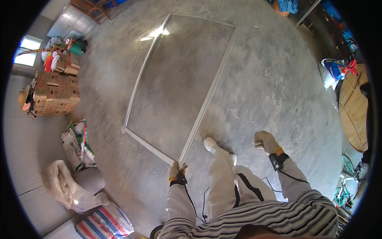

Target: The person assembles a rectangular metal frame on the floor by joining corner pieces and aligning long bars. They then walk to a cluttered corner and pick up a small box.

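Note:
A large rectangular screen frame (150, 147), with pale metal rails and what looks like fine mesh, slants away from me over the concrete floor. My left hand (177, 171), in a beige knitted glove, is closed around its near corner, where the bottom and right rails meet. Out to the right and apart from the frame, my right hand (266, 142) wears a matching glove. Its fingers are curled into a fist, and whatever they hold, if anything, is hidden. Each wrist carries a black strapped device with a cable.
Cardboard boxes (55, 93) are stacked along the left wall. Nearer stand a printed sack (78, 145), a beige cloth sack (65, 187) and a striped bag (105, 223). On the right are a round wooden tabletop (353, 107), a blue-and-white bag (333, 71) and a bicycle (341, 193).

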Tool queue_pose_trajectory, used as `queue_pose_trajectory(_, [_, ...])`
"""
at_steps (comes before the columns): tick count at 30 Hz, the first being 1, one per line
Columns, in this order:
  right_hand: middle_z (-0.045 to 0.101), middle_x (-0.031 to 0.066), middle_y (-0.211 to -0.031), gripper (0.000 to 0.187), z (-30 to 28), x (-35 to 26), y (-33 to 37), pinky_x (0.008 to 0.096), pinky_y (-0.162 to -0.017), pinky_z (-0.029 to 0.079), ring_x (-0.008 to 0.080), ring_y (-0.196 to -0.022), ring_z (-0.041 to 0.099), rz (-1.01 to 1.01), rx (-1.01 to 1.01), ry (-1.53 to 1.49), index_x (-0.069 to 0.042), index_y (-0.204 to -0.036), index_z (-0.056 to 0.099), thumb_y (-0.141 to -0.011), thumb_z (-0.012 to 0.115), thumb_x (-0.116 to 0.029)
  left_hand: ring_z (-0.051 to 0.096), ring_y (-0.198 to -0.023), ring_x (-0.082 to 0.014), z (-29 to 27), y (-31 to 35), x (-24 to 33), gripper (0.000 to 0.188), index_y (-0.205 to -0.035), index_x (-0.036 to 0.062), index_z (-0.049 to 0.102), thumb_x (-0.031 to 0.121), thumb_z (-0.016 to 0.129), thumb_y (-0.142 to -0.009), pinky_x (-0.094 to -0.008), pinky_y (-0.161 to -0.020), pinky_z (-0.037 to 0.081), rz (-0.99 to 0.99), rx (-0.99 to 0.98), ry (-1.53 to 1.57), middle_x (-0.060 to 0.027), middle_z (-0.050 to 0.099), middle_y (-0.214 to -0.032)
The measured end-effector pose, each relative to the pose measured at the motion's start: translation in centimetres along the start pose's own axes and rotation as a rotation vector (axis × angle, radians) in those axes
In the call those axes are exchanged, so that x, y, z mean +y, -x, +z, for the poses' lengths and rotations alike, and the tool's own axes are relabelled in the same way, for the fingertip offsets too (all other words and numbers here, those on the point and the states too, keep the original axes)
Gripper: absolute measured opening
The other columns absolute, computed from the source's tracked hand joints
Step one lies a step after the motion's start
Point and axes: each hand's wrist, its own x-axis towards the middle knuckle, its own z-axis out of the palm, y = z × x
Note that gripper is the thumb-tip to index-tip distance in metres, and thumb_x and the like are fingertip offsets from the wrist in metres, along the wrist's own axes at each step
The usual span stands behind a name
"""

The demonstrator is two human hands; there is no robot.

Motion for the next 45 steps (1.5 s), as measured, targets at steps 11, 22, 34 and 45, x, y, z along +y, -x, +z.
queue_pose_trajectory(11, [0.04,-0.004,-0.067,0.027,7.2,-6.4,-8.9,0.0274,-0.051,0.032,0.0087,-0.056,0.035,0.216,-0.069,0.367,-0.013,-0.073,0.046,-0.096,0.059,-0.016,0.062,-0.068,-0.0241,-3.8,-4.9,-2.0,0.038,-0.11,0.0001,0.064,0.034,0.072,-0.095,-0.0344,-0.057,0.058,0.045,0.332,-0.15,-0.0116,0.066,-0.096])
queue_pose_trajectory(22, [0.046,-0.0036,-0.07,0.018,8.0,-8.7,-11.4,0.0271,-0.054,0.035,0.0082,-0.06,0.04,0.231,0.018,0.616,-0.009,-0.084,0.056,-0.098,0.059,-0.018,0.059,-0.065,-0.0241,-11.1,-12.7,-5.8,0.066,-0.13,0.0018,0.057,0.054,0.066,-0.092,-0.0364,-0.052,0.048,-0.122,0.434,-0.233,-0.0116,0.06,-0.09])
queue_pose_trajectory(34, [0.046,-0.0024,-0.07,0.021,-4.9,-18.0,-11.0,0.0275,-0.052,0.03,0.0091,-0.059,0.039,0.158,-0.205,0.448,-0.01,-0.08,0.054,-0.098,0.061,-0.02,0.043,-0.049,-0.0169,2.8,0.9,-6.7,0.027,-0.081,0.0155,0.045,0.029,0.063,-0.096,-0.0348,-0.044,0.039,0.153,0.442,-0.376,0.0009,0.037,-0.064])
queue_pose_trajectory(45, [0.035,-0.0039,-0.067,0.032,-26.7,-38.1,-11.9,0.0262,-0.047,0.029,0.009,-0.056,0.033,-0.02,-0.224,-0.048,-0.015,-0.069,0.041,-0.095,0.06,-0.016,0.033,-0.053,-0.0128,32.1,11.4,-15.1,0.039,-0.067,0.0182,0.031,0.016,0.058,-0.096,-0.0309,-0.049,0.028,-0.111,-0.232,-0.596,0.0033,0.03,-0.064])
